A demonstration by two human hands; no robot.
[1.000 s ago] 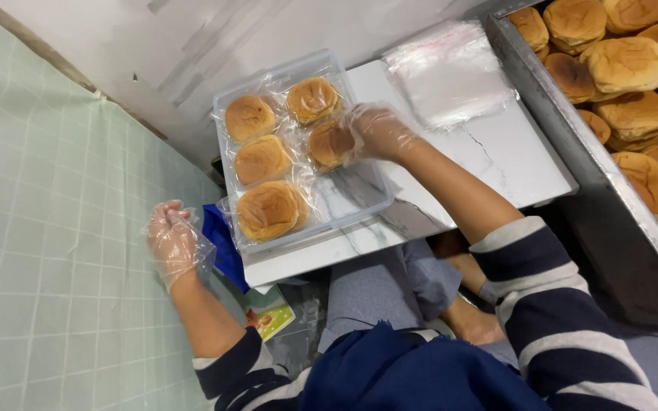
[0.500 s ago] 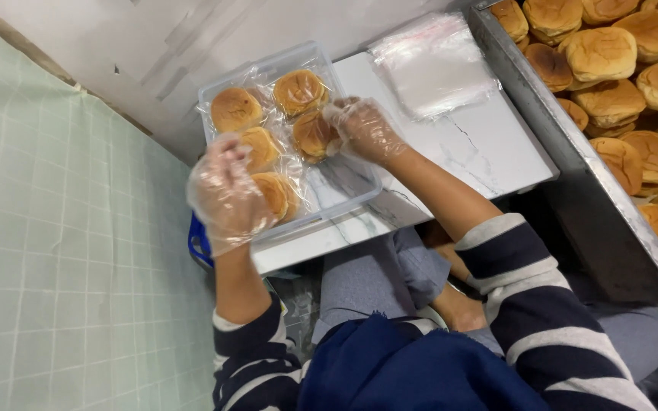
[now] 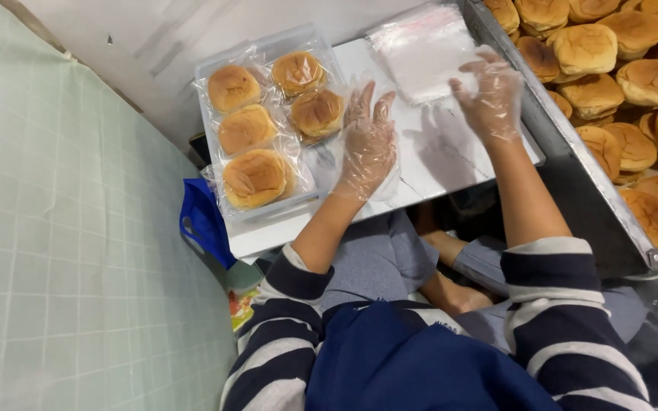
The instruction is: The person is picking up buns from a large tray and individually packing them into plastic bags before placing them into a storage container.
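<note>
Bags (image 3: 420, 52) are stacked just behind the right hand (image 3: 490, 91), which is spread open and empty. The left hand (image 3: 367, 144), also open and empty, is held farther off, beside the wrapped buns (image 3: 317, 114).

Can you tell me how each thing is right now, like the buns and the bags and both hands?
Left hand: gloved, open, fingers spread, holding nothing.
Right hand: gloved, open, at the edge of the bag stack.
Clear tray: on the white board, five wrapped buns inside.
Wrapped buns: each in a clear bag.
Stack of clear bags: flat, empty.
Loose buns: unwrapped, piled in the metal tray.
</note>
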